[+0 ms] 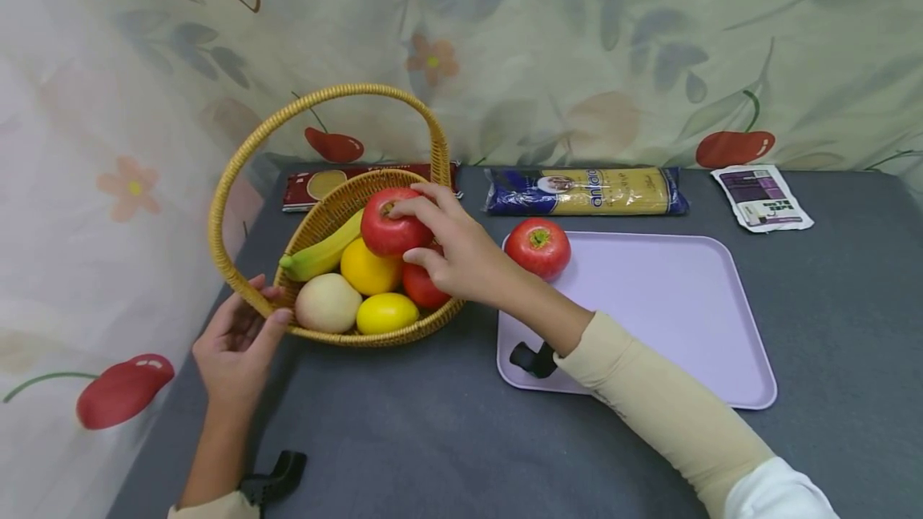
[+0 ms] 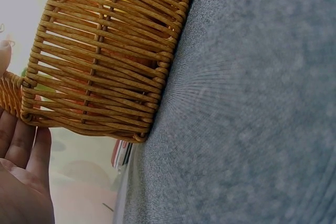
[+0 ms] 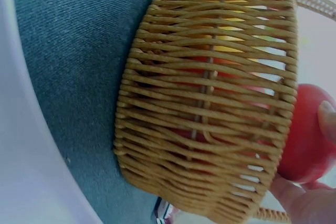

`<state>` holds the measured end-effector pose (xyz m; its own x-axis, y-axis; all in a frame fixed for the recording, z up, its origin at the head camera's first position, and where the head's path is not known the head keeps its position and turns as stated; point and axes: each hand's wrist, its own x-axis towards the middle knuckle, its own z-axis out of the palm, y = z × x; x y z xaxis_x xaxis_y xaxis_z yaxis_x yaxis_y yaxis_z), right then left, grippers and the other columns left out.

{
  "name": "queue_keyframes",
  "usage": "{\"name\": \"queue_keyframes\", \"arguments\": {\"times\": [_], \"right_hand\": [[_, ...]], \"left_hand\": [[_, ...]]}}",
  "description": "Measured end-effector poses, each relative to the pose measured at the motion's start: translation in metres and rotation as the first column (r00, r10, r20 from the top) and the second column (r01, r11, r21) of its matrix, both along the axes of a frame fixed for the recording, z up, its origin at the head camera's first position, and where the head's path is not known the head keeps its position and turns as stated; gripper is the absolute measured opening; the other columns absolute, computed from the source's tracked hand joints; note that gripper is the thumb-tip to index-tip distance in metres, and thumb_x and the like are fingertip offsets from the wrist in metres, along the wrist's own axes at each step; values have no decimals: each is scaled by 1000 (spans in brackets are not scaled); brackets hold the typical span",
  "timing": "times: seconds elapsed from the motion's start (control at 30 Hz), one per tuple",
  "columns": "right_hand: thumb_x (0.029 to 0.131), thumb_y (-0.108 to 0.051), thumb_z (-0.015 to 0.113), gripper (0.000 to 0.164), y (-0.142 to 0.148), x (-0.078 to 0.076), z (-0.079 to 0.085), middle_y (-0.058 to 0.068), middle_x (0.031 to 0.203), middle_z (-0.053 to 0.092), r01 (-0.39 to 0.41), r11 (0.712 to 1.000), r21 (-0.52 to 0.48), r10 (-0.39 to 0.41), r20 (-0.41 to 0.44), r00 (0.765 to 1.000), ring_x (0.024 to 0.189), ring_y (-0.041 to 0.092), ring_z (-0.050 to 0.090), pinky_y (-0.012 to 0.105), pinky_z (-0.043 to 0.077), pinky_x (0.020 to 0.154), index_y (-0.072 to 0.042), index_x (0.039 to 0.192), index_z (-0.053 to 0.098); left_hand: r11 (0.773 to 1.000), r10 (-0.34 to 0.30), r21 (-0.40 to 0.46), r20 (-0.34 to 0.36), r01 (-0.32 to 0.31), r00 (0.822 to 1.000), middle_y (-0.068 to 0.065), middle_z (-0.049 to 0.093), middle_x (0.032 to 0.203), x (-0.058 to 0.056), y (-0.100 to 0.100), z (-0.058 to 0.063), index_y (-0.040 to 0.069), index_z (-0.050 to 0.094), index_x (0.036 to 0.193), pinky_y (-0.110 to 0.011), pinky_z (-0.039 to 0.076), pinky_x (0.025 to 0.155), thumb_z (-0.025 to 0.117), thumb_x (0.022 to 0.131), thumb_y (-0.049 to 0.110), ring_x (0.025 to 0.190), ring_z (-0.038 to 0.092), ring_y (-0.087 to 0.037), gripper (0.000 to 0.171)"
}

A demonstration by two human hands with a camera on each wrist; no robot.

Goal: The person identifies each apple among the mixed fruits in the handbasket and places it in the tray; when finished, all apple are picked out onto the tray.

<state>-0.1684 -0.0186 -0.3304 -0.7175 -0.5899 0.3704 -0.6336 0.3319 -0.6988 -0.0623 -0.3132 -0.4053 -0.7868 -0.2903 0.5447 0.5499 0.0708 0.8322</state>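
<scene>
Beige sleeve [image 1: 663, 391] up front — right hand [image 1: 461, 251] pinching a red fruit [image 1: 385, 231]!
Left hand [image 1: 238, 343] grips the basket [image 3: 210, 98] — grey tabletop [image 1: 433, 439], floral drape [image 1: 519, 54] behind.

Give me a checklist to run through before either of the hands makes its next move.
1. Basket steadied: ok, the left hand holds it where the handle meets the rim.
2. Basket base down on the table: ok, both wrist views show it against the cloth.
3. Held apple gripped: ok, the right hand has its thumb and fingers on it.
4. Held apple's weight off the orange and other fruit beneath: cannot tell, they overlap in the head view.
5. Tray free of fruit: not ok, a second apple sits at its far left corner.
</scene>
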Motion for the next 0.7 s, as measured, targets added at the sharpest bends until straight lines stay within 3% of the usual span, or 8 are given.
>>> {"name": "queue_keyframes", "arguments": {"times": [0.47,0.7], "right_hand": [[91,-8,73,42,32,16,9,12,150,37,57,992,-113,-55,26,998,136,27,40,47,47,103,-12,130,58],[91,-8,72,43,47,23,6,8,154,35,99,985,-143,-87,86,993,137,23,38,42,50,101,-13,132,58]], "left_hand": [[1000,22,-13,11,-22,1000,-22,69,109,1,1,1,-19,59,123,-26,54,87,65,80,-25,100,70,-23,43],[1000,9,-4,-5,-9,1000,-24,69,108,0,1,0,-22,57,122,-24,56,85,64,80,-25,99,70,-24,43]]}}
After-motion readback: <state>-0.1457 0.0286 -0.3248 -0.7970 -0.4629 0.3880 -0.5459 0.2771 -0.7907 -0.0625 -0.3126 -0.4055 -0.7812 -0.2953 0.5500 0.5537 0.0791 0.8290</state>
